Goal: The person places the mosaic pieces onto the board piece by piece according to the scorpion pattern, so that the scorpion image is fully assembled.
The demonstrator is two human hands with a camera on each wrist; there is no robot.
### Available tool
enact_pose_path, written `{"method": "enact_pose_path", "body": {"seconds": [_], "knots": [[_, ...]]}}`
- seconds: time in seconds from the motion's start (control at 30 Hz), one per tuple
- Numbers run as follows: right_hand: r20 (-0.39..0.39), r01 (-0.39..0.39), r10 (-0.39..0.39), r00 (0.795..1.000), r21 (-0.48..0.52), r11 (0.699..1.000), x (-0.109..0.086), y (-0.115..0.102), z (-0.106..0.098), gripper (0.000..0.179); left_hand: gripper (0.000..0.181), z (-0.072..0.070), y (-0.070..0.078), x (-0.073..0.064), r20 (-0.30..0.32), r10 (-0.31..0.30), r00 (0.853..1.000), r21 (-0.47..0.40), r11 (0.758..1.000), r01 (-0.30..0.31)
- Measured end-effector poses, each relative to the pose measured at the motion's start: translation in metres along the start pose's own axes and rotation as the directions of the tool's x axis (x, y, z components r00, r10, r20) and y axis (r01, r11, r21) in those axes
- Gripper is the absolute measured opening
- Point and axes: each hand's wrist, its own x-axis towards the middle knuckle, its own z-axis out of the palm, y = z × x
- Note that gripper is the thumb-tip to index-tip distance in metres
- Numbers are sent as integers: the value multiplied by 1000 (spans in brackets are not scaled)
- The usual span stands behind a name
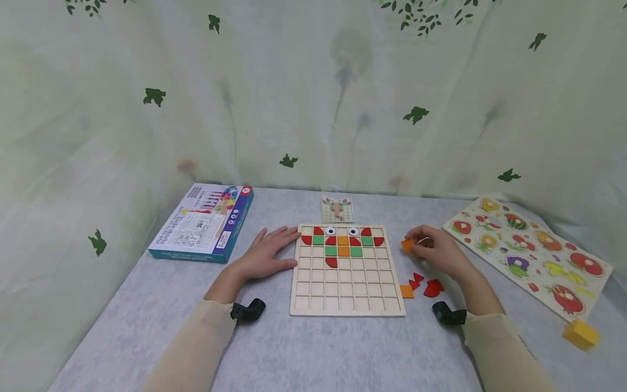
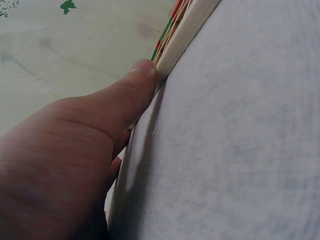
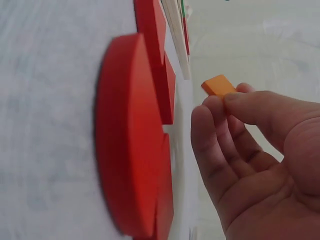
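Note:
A wooden grid board [image 1: 313, 302] lies flat before me, its upper rows holding red, green and orange pieces and two eye pieces. My left hand [image 1: 262, 255] rests at the board's left edge with fingers spread; in the left wrist view the thumb [image 2: 135, 82] touches the board's side. Right of the board, my right hand [image 1: 438, 250] pinches an orange square tile [image 3: 218, 86] between thumb and fingers. Below that hand lie several red pieces [image 1: 432, 287], seen large in the right wrist view. Another orange tile [image 1: 407, 291] lies against the board's lower right edge.
A small pattern card [image 1: 337, 210] lies behind the board. To the left is a puzzle box [image 1: 201, 223]. A fruit picture board [image 1: 529, 250] lies at the right, with a yellow block [image 1: 581, 334] by its near corner. A curtain [image 1: 313, 109] hangs behind the table.

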Motion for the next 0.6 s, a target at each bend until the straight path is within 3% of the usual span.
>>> {"method": "enact_pose_path", "body": {"seconds": [0.27, 0.6], "knots": [[50, 26, -26, 998, 5, 1000, 0, -8, 1, 29, 75, -1, -1, -1, -4, 0, 1000, -3, 1000, 0], [21, 102, -102, 995, 4, 995, -4, -24, 3, 33, 75, 0, -1, 0, 1, 3, 1000, -9, 1000, -3]]}}
